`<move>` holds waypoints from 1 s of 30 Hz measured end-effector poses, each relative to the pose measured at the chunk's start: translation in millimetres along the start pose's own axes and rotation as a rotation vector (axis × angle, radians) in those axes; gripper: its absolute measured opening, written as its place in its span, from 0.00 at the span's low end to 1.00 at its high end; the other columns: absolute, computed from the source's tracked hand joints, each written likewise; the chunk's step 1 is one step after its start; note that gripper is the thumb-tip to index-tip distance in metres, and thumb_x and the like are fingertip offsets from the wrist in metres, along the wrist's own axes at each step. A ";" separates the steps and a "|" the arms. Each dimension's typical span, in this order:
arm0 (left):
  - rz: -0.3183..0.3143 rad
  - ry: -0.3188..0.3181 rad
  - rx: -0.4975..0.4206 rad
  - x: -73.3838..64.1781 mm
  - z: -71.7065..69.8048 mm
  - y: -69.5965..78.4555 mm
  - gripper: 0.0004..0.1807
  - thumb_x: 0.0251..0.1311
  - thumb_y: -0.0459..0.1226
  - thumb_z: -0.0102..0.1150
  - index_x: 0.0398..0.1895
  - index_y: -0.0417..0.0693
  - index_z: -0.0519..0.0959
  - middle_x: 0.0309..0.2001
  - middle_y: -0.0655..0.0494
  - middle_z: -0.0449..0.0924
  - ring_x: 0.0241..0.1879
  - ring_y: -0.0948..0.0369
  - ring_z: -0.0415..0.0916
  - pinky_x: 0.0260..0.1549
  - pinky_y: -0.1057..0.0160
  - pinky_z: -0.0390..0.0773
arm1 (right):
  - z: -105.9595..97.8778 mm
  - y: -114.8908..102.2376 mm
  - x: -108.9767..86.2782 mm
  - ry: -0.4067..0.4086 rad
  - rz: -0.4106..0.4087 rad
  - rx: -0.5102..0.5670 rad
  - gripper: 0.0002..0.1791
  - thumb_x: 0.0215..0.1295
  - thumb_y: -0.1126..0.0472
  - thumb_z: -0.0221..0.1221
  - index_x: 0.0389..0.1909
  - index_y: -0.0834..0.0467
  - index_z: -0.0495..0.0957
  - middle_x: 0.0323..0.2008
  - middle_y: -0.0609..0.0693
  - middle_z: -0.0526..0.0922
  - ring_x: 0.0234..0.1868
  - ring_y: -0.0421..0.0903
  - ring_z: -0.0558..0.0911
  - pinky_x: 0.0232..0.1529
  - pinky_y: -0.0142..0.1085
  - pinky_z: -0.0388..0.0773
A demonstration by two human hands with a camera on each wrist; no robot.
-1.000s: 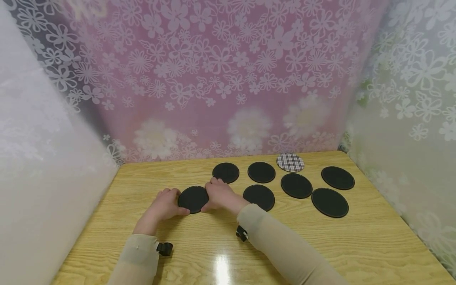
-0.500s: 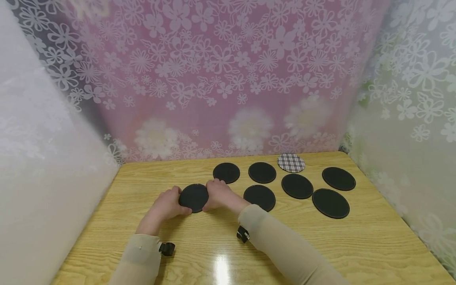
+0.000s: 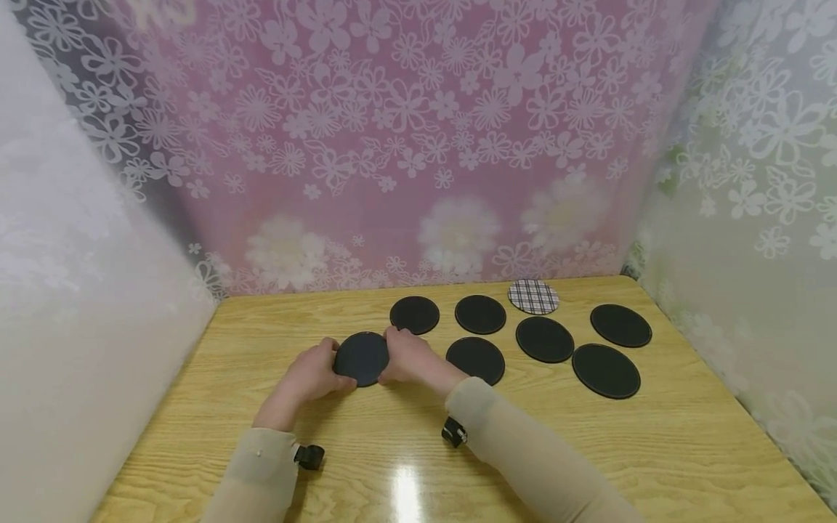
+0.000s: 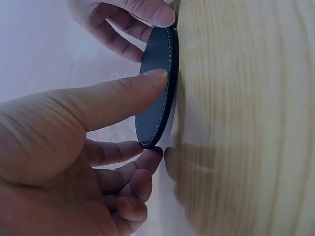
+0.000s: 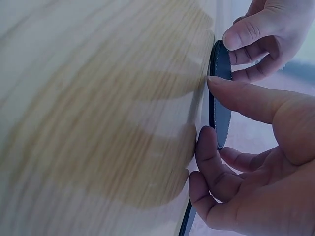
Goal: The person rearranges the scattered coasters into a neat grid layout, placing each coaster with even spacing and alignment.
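A round black coaster (image 3: pixel 361 359) with pale edge stitching is held between both hands, close over the wooden table. On its left side my left hand (image 3: pixel 314 372) pinches the rim, thumb at the near edge and fingers at the far side. My right hand (image 3: pixel 408 356) grips the opposite rim in the same way. In the left wrist view the coaster (image 4: pixel 156 93) appears nearly edge-on, with the left thumb (image 4: pixel 123 96) laid along its near edge. The right wrist view shows the right thumb (image 5: pixel 243 98) on the near rim and curled fingers beneath and behind.
Several more black coasters lie flat to the right, among them one coaster (image 3: pixel 415 314) just behind the right hand and another (image 3: pixel 476 359) partly behind the right forearm. A plaid coaster (image 3: pixel 533 296) lies near the back edge. Floral curtains (image 3: pixel 418 145) enclose the table (image 3: pixel 353 465).
Both hands have moved slightly right and away with the black coaster, which now looks raised a little and paler on top. The other coasters have stayed in place.
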State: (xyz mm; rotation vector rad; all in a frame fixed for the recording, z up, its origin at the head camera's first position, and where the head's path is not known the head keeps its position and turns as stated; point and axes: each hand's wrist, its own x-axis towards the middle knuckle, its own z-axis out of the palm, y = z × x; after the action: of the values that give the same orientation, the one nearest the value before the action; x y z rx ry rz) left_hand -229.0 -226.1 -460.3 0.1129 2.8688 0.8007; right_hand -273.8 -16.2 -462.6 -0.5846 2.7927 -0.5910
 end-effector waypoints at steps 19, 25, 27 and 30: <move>0.065 0.052 0.000 5.8 23.7 25.7 0.43 0.54 0.39 0.88 0.68 0.27 0.75 0.54 0.36 0.86 0.56 0.41 0.85 0.59 0.41 0.82 | -14.3 32.2 -19.2 0.010 -0.007 -0.030 0.48 0.58 0.53 0.85 0.75 0.63 0.73 0.63 0.62 0.80 0.62 0.59 0.84 0.64 0.53 0.81; 0.076 0.065 0.019 6.7 30.7 27.9 0.40 0.55 0.40 0.88 0.66 0.30 0.76 0.54 0.36 0.86 0.56 0.40 0.84 0.59 0.40 0.82 | -18.2 39.9 -22.7 -0.004 -0.019 -0.015 0.46 0.59 0.54 0.84 0.74 0.63 0.73 0.64 0.61 0.80 0.65 0.58 0.82 0.66 0.52 0.79; 0.080 0.067 0.026 6.6 32.1 28.6 0.40 0.56 0.40 0.87 0.66 0.30 0.77 0.55 0.36 0.86 0.56 0.39 0.84 0.59 0.40 0.81 | -19.8 41.0 -23.5 -0.013 -0.019 -0.007 0.45 0.59 0.54 0.84 0.73 0.63 0.74 0.64 0.61 0.80 0.65 0.58 0.82 0.67 0.52 0.79; 0.090 0.070 0.036 5.9 33.3 29.8 0.40 0.57 0.41 0.87 0.65 0.29 0.77 0.54 0.36 0.85 0.56 0.39 0.84 0.59 0.40 0.82 | -21.5 42.2 -23.9 -0.032 -0.012 0.000 0.45 0.59 0.54 0.84 0.73 0.63 0.74 0.64 0.61 0.80 0.65 0.58 0.82 0.67 0.51 0.79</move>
State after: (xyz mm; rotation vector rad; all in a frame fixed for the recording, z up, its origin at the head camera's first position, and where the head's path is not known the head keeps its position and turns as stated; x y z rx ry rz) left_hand -228.2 -183.1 -473.7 0.2246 2.9635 0.7846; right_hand -272.9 36.7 -458.3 -0.6059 2.7611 -0.5796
